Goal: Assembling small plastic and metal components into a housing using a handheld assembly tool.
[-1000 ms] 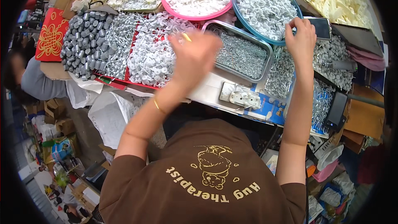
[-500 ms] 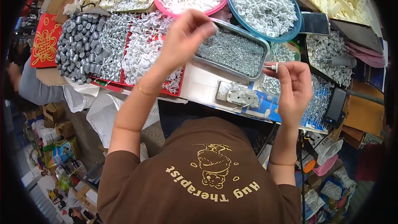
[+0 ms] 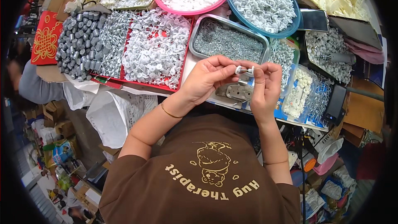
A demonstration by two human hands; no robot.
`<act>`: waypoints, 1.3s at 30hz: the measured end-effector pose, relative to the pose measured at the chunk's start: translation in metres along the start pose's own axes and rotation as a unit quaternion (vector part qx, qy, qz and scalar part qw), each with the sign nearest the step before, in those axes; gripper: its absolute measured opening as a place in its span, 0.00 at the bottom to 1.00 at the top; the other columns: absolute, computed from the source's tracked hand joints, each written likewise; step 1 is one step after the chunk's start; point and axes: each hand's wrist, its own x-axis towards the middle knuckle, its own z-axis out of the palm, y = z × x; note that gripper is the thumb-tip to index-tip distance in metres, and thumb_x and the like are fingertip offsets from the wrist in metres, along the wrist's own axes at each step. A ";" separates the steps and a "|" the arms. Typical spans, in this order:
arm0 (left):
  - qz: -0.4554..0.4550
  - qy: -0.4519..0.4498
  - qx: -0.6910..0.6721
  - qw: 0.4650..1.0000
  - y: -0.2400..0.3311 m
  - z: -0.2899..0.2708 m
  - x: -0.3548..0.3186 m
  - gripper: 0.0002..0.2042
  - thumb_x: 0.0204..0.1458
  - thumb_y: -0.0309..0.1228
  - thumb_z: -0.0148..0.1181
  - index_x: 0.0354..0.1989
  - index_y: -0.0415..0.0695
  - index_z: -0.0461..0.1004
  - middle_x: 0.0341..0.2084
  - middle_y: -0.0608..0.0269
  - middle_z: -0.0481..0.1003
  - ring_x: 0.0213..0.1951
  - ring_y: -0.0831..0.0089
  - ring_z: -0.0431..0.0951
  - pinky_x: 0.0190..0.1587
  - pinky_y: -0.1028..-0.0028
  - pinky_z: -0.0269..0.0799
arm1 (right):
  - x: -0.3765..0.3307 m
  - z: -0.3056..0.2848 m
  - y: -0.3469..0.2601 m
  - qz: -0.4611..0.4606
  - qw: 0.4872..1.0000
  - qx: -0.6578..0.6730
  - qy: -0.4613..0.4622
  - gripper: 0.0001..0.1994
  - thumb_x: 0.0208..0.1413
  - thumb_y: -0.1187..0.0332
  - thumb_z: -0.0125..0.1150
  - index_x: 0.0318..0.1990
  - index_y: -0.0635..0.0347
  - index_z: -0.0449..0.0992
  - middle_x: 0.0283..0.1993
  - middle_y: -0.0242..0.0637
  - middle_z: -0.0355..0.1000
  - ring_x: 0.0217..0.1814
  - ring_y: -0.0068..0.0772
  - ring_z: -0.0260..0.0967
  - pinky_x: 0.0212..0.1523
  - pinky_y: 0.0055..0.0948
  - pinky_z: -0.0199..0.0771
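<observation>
Cluttered bench [image 3: 199,64], parts trays above centre frame; left hand [image 3: 207,79] and right hand [image 3: 265,85] pinch small white-capped pin [image 3: 244,70] between fingertips, aligning it.

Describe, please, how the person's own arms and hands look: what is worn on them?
Both forearms are bare, and both hands, the left hand and the right hand, wear no gloves. A thin gold bangle circles the left wrist. The right wrist shows no band or watch. Short sleeves of a brown T-shirt with a tan print on the chest cover the upper arms.
</observation>
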 end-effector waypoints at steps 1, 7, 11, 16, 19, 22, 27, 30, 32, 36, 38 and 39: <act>-0.001 0.000 0.000 1.000 -0.001 -0.001 0.000 0.07 0.65 0.28 0.58 0.47 0.40 0.76 0.45 0.58 0.80 0.42 0.76 0.81 0.47 0.77 0.80 | -0.001 0.000 0.000 0.000 1.000 0.000 0.000 0.04 0.72 0.73 0.46 0.47 0.63 0.60 0.48 0.54 0.78 0.48 0.28 0.74 0.53 0.25 0.70; 0.007 -0.005 -0.049 0.999 -0.005 -0.003 -0.002 0.08 0.63 0.26 0.59 0.48 0.38 0.75 0.45 0.56 0.80 0.44 0.73 0.82 0.50 0.75 0.81 | -0.005 0.001 0.004 0.009 0.998 -0.061 -0.026 0.04 0.72 0.72 0.44 0.47 0.62 0.57 0.50 0.58 0.76 0.49 0.32 0.74 0.55 0.28 0.71; 0.018 0.001 -0.062 0.998 -0.006 -0.002 -0.003 0.08 0.64 0.26 0.58 0.48 0.38 0.76 0.46 0.57 0.80 0.44 0.73 0.82 0.51 0.75 0.81 | -0.004 0.015 0.015 -0.109 0.990 -0.087 -0.008 0.04 0.73 0.73 0.41 0.47 0.60 0.54 0.51 0.61 0.74 0.50 0.36 0.75 0.56 0.31 0.71; 0.053 -0.025 -0.037 0.998 -0.006 -0.007 -0.009 0.08 0.65 0.27 0.57 0.48 0.39 0.76 0.46 0.57 0.79 0.45 0.74 0.81 0.52 0.75 0.81 | -0.001 0.024 0.006 -0.082 0.996 -0.041 -0.003 0.04 0.73 0.72 0.39 0.46 0.60 0.52 0.53 0.63 0.73 0.52 0.39 0.75 0.57 0.34 0.71; 0.052 -0.032 -0.088 0.994 -0.002 -0.010 -0.007 0.08 0.65 0.27 0.56 0.49 0.40 0.75 0.46 0.57 0.80 0.45 0.74 0.81 0.51 0.75 0.81 | 0.004 0.026 0.006 -0.125 0.990 -0.055 -0.025 0.04 0.73 0.72 0.39 0.46 0.59 0.52 0.52 0.63 0.73 0.52 0.39 0.75 0.57 0.35 0.71; 0.051 -0.019 -0.101 0.993 -0.002 -0.005 -0.008 0.08 0.65 0.27 0.56 0.49 0.40 0.76 0.46 0.57 0.80 0.45 0.74 0.82 0.51 0.75 0.81 | 0.006 0.023 0.001 -0.083 0.996 -0.012 -0.038 0.04 0.73 0.71 0.39 0.46 0.59 0.52 0.51 0.63 0.74 0.53 0.40 0.74 0.58 0.37 0.71; 0.049 -0.028 -0.104 0.993 -0.003 -0.007 -0.011 0.08 0.65 0.28 0.56 0.48 0.41 0.76 0.46 0.57 0.80 0.44 0.75 0.82 0.51 0.75 0.81 | 0.002 0.025 0.005 -0.098 0.994 -0.037 -0.033 0.04 0.74 0.71 0.39 0.46 0.59 0.53 0.51 0.62 0.74 0.53 0.40 0.74 0.59 0.36 0.70; 0.050 -0.025 -0.089 0.994 -0.002 -0.005 -0.013 0.08 0.65 0.28 0.57 0.48 0.41 0.76 0.46 0.58 0.80 0.44 0.75 0.82 0.50 0.75 0.81 | 0.002 0.023 -0.003 -0.085 0.995 -0.021 -0.040 0.04 0.73 0.72 0.40 0.46 0.59 0.53 0.52 0.61 0.74 0.53 0.40 0.74 0.58 0.36 0.70; 0.047 -0.021 -0.077 0.996 -0.004 -0.004 -0.014 0.08 0.65 0.28 0.57 0.48 0.40 0.76 0.45 0.58 0.80 0.44 0.75 0.82 0.51 0.75 0.81 | 0.000 0.025 -0.001 -0.109 0.992 -0.059 -0.036 0.04 0.73 0.73 0.41 0.46 0.60 0.53 0.52 0.60 0.74 0.53 0.40 0.74 0.58 0.35 0.70; 0.078 0.007 -0.063 0.995 -0.006 -0.006 -0.012 0.08 0.65 0.27 0.57 0.48 0.39 0.76 0.45 0.58 0.80 0.44 0.75 0.81 0.52 0.73 0.80 | 0.003 0.026 0.004 -0.107 0.987 -0.109 -0.056 0.05 0.71 0.73 0.46 0.47 0.63 0.59 0.53 0.56 0.74 0.52 0.37 0.73 0.57 0.33 0.70; 0.145 0.064 0.028 0.987 -0.005 -0.005 -0.011 0.07 0.63 0.25 0.58 0.47 0.37 0.76 0.41 0.57 0.81 0.42 0.75 0.82 0.50 0.73 0.80 | 0.019 0.015 -0.005 -0.061 0.983 -0.167 -0.038 0.07 0.66 0.70 0.58 0.43 0.65 0.70 0.47 0.44 0.77 0.45 0.30 0.74 0.49 0.28 0.72; 0.169 0.076 0.149 0.971 -0.005 -0.005 -0.014 0.07 0.63 0.25 0.59 0.45 0.36 0.77 0.40 0.58 0.82 0.41 0.75 0.82 0.48 0.73 0.80 | 0.028 0.008 -0.007 -0.012 0.978 -0.202 -0.038 0.08 0.64 0.69 0.62 0.41 0.65 0.73 0.43 0.40 0.78 0.43 0.27 0.74 0.45 0.27 0.72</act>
